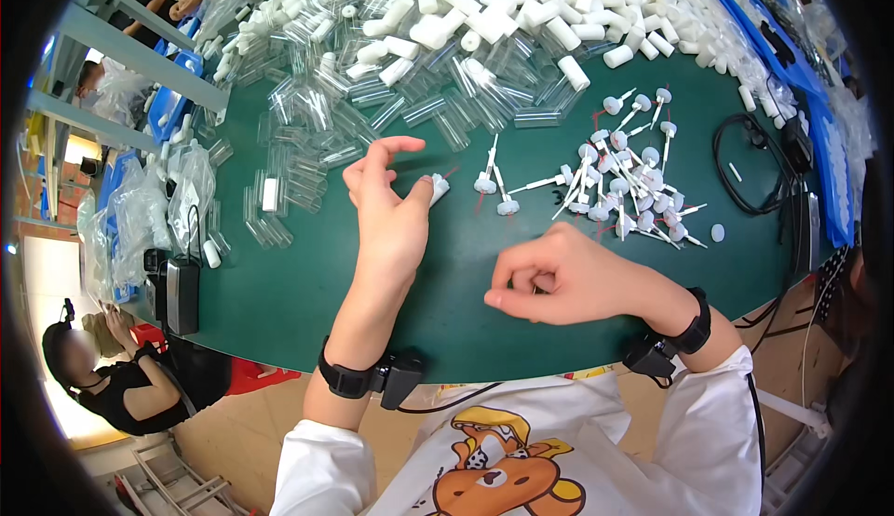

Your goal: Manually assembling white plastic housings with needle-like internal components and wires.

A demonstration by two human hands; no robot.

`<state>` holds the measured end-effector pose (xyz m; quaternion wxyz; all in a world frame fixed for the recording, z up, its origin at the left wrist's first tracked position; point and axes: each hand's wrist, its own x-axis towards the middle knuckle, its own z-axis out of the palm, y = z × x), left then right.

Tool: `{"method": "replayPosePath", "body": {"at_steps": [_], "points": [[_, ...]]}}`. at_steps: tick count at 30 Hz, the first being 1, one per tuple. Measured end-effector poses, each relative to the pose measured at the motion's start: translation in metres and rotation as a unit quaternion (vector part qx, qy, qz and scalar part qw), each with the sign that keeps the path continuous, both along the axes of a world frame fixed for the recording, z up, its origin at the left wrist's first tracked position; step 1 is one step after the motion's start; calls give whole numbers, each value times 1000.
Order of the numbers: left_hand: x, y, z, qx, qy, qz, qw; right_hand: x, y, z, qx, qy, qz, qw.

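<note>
1. The left hand [391, 209] is open, thumb and forefinger well parted; a small white capped piece [439, 188] lies just beyond the thumb tip, and I cannot tell whether the two touch.
2. The right hand [563, 278] is loosely curled over the near part of the green counter [447, 278], thumb close to the forefinger; whether it grips anything cannot be told.
3. A cluster of capped stems [619, 185] with red threads lies on the right, far of the right hand. Two separate capped stems [485, 183] lie between the hands, toward the far side; all these appear put together.
4. Much seems left: clear tubes [428, 109] and white cylinders [573, 73] are heaped across the far side, and none near the hands looks fitted to a capped stem.
5. A single round cap [717, 232] lies right of the cluster, with no stem visible.
6. Hard to make out: the right palm is hidden, overlapping stems defy counting, and the far heap is cut off by the upper edge.
</note>
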<state>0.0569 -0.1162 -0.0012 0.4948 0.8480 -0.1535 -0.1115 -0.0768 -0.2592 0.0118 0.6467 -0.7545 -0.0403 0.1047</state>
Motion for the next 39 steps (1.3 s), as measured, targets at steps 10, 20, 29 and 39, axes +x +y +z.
{"method": "replayPosePath", "body": {"at_steps": [10,20,29,39], "points": [[-14,-7,15,-259,189,-95,943,1,4,-7,-204,-139,-151,957],[-13,-4,23,-239,378,-189,874,7,-2,-14,-362,-289,-232,855],[-10,-2,19,-238,474,-253,809,6,-3,-21,-378,-249,-182,873],[-7,0,17,-316,554,-244,731,6,-8,-12,-285,-219,-197,912]]}}
